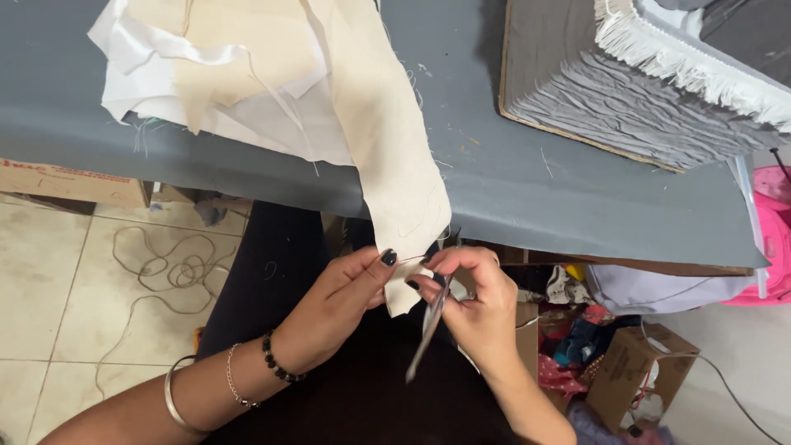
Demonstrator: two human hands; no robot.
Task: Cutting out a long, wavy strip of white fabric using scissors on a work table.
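— Head view, lower centre of the frame: what were the two hands doing?

— The left hand [342, 301], with dark-painted nails, was pinched shut on the lower end of a long strip of cream woven cloth [387, 148]. Thumb and fingers pressed the fabric between them.

— And the right hand?

— The right hand [476, 305] was closed around a pair of slim grey metal thread snips [427, 330], whose handle end slanted down toward the bottom of the frame. Its fingertips met the cloth's edge just beside the left thumb.

— Where did the cloth lie?

— It ran from a heap of white and cream fabric pieces [214, 66] at the upper left, over the front edge of the grey padded counter [527, 189], and hung down to the hands at the centre.

— Anything on the wrists?

— The left forearm carried a silver metal bangle [175, 404], a thin chain and a bracelet of black beads [276, 363].

— What else stood about?

— A grey pleated box with a white fringe [643, 74] sat on the counter at the upper right. Below, at the lower left, a loose beige cord [165, 268] curled on the pale tiled floor [49, 280]. A brown cardboard box [630, 367] stood at the lower right, among coloured scraps.
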